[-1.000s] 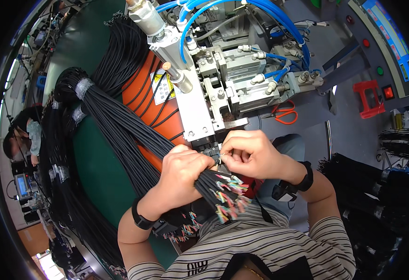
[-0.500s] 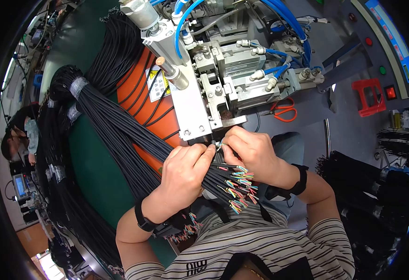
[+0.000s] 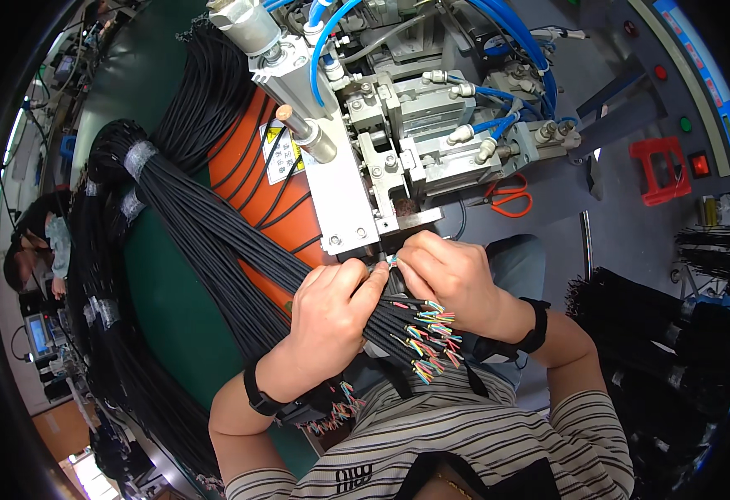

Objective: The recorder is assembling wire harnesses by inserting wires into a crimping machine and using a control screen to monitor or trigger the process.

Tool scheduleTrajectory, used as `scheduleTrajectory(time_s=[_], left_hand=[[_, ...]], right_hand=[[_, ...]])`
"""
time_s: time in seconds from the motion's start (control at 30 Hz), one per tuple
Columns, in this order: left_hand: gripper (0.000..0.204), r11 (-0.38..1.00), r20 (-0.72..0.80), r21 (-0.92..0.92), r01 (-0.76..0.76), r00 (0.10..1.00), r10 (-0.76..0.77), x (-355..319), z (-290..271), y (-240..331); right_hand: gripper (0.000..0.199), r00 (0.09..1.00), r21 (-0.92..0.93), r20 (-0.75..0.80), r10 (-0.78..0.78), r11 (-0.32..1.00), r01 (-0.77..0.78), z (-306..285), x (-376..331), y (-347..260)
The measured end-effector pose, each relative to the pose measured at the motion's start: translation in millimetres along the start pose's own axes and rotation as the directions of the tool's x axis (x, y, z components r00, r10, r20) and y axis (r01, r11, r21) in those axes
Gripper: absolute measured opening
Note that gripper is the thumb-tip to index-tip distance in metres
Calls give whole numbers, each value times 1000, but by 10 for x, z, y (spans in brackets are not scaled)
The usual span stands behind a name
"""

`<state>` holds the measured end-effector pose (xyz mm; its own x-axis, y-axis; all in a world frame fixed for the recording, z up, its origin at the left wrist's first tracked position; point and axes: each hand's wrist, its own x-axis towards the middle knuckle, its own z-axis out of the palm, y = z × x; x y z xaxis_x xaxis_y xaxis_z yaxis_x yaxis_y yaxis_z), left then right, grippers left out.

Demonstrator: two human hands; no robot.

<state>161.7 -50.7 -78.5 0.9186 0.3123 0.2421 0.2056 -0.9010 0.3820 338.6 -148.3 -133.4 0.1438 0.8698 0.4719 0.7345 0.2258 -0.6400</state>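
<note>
A black cable with thin coloured wires (image 3: 393,261) at its end lies between my hands, just below the machine's metal front. My left hand (image 3: 331,304) pinches the black sheath close to the wires. Thumb and fingertips of my right hand (image 3: 452,271) are closed on the coloured wire ends. Under my hands runs a thick bundle of black cables (image 3: 206,208); its stripped ends (image 3: 433,333) fan out in red, yellow, blue and white below my right hand. The pneumatic machine (image 3: 406,158) has metal cylinders and blue air hoses. Part of the held cable is hidden by my fingers.
Orange-handled scissors (image 3: 511,200) lie right of the machine. A red plastic frame (image 3: 661,171) and a control panel with screen (image 3: 707,75) are at far right. More black cable bundles (image 3: 657,333) hang at right. Another person (image 3: 35,242) is at far left.
The fingers of both hands have shifted slightly at the wire ends, which now look more gathered together. The cable bundle and machine stay in place.
</note>
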Motion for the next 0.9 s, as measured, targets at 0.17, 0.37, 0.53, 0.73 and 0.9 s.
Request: scheduleTrajectory(time_s=[0.17, 0.37, 0.53, 0.73, 0.9], left_hand=[[40, 992, 32, 64, -108, 994, 106, 15, 8, -36], [39, 980, 90, 145, -137, 988, 125, 55, -27, 12], [39, 971, 121, 190, -147, 985, 125, 73, -42, 41], [37, 961, 155, 228, -157, 980, 123, 101, -48, 76], [34, 959, 129, 230, -167, 982, 140, 116, -37, 53]], right_hand=[[14, 999, -47, -6, -46, 998, 46, -15, 27, -11], [16, 998, -105, 15, -63, 992, 64, -28, 34, -26], [14, 998, -110, -28, -61, 992, 58, -12, 25, -33], [11, 991, -169, 133, -5, 985, 28, -107, 108, -61], [11, 996, -130, 74, -40, 990, 49, -68, 74, -17]])
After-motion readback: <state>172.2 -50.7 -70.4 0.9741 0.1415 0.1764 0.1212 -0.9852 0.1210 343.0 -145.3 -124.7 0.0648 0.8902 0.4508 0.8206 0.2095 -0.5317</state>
